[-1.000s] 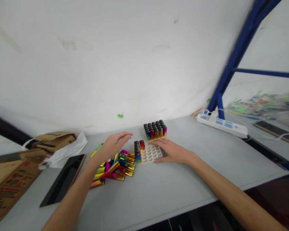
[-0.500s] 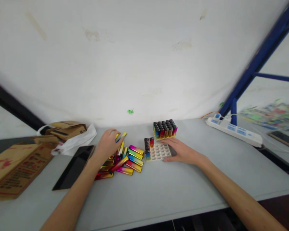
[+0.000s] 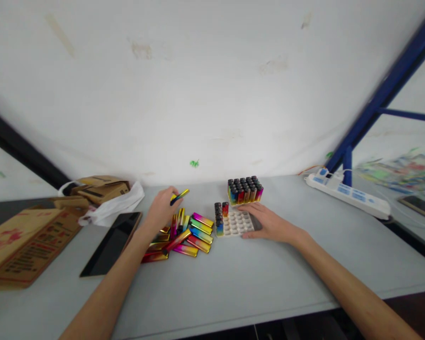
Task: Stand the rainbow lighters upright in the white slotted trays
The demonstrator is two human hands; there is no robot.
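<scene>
My left hand (image 3: 163, 207) is closed on a lighter (image 3: 180, 196) with a shiny yellow end, just above the loose pile. Beneath it lie several loose lighters (image 3: 199, 234) in metallic pink, green, blue, red and gold. With thumb and fingers apart, my right hand (image 3: 264, 221) grips the right edge of a white tray (image 3: 238, 224) with round pockets. Black-topped lighters (image 3: 218, 219) stand upright in the tray's left column, with a red one (image 3: 225, 208) beside them at the back. Behind the tray stands a full block of upright lighters (image 3: 246, 190).
A dark tablet (image 3: 111, 243) lies left of the pile, near cardboard boxes (image 3: 28, 241) and a white plastic bag (image 3: 115, 208). A white power strip (image 3: 349, 192) rests at the back right. A phone (image 3: 420, 208) lies beyond the blue frame (image 3: 378, 94).
My left hand has lifted a lighter off the pile and tilted it. My right hand stays at the tray. The whole view has shifted slightly.
</scene>
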